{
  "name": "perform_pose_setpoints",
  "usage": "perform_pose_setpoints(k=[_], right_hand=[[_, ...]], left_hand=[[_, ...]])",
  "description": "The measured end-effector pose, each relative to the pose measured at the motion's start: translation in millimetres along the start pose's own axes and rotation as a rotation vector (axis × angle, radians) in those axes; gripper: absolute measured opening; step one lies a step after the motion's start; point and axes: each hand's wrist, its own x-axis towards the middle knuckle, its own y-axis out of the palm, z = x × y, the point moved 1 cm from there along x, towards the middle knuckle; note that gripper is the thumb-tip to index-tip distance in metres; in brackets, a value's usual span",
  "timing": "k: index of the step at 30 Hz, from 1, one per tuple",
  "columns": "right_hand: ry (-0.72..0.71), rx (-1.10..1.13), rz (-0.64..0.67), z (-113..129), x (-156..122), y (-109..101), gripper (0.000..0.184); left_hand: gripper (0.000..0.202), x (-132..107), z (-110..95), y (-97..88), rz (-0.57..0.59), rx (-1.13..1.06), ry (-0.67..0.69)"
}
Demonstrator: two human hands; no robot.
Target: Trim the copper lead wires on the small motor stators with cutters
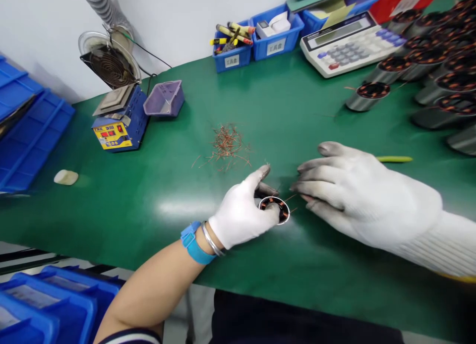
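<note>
My left hand (241, 212), in a white glove with greyed fingertips, is closed around a small motor stator (286, 214). The stator is a silvery metal ring with copper windings and dark slots inside; my thumb reaches into its opening. Thin copper wire ends (291, 198) stick out from its right side. At those wires is my right hand (345, 185), also gloved, palm down, its thumb and index finger drawn together at one wire end while the other fingers stretch left. Beyond my right wrist, a yellow-green handle (394, 159) shows on the table, partly hidden.
Copper wire scraps (226, 142) lie on the green table (141, 185). Several stators (368, 95) stand right, near a calculator (349, 44). Blue tool boxes (232, 59) line the back. Left are a purple tray (163, 100), a blue-yellow device (119, 121) and a white lump (66, 177).
</note>
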Motion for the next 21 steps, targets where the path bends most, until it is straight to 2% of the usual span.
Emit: perform_pose_setpoints(k=[4,7,9,11,14,18,21], right_hand=[[-0.028,-0.052,0.023,4,1,6,0.025],[-0.028,-0.113,0.037,-4,-1,7,0.024],[0.033,-0.176,0.041,-15,-4,2,0.026],[0.169,-0.209,0.06,-28,-9,-4,0.032],[0.299,-0.094,0.068,-36,-14,-9,0.036],[0.197,0.033,0.016,-28,-19,-6,0.028],[0.267,0.065,0.033,-24,-27,-6,0.025]], left_hand=[[0.08,-1,-4,-0.2,0.015,0.005,-0.052],[0.08,-3,-8,0.3,0.024,0.042,-0.063],[0.081,-4,-9,1.0,0.022,0.061,-0.067],[0.081,-7,-9,1.8,0.014,0.085,-0.073],[0.079,-10,-8,2.7,0.006,0.112,-0.069],[0.081,-12,-7,2.2,0.013,0.097,-0.051],[0.082,-12,-6,-1.5,0.02,0.027,-0.097]])
